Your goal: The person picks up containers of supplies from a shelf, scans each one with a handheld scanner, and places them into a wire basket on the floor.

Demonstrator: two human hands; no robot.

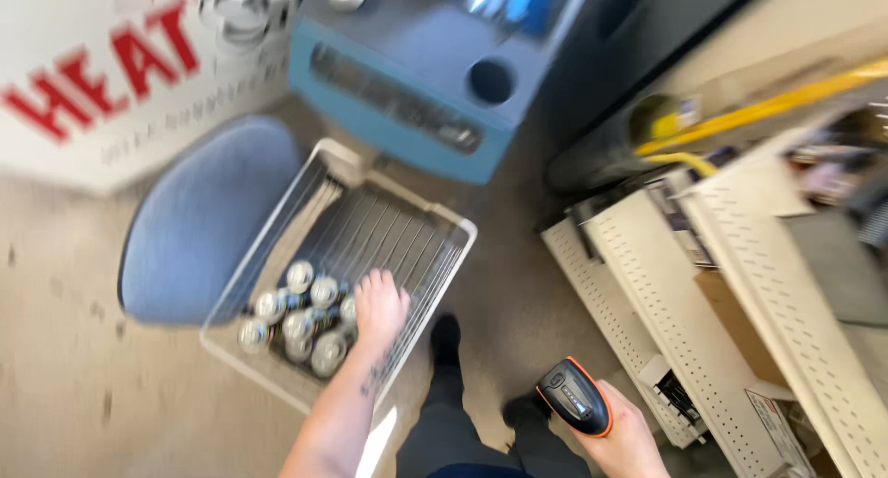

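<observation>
In the lower middle of the scene, a white wire basket (277, 221) is seen resting partly on a round blue stool (199, 224) and tilted toward the near side. A cluster of silver-topped cans (296, 323) is gathered upright in the near left corner of the basket, the cans touching one another. The left hand (379, 307) is reached down into the basket, just to the right of the cans, with its fingers laid over the nearest one; whether the fingers are closed around a can or only rested on it cannot be told, since the view is blurred. A tattoo is visible on the forearm, though its design cannot be made out.

At the near right, a handheld scanner (575, 398), black with an orange rim and a small lit screen, is clamped in the right hand (622, 436), the fingers being wrapped under its body. The scanner is held well apart from the basket, above dark trouser legs and black shoes (446, 337) on a tan floor (65, 367).

To the far side, a blue and grey cart (407, 99) is stood just beyond the basket. To the right, cream perforated metal shelves (666, 293) are seen, with a brown carton lying between them and a yellow bar (768, 108) crossing above. At the far left, a white box with red lettering (102, 80) is seen.
</observation>
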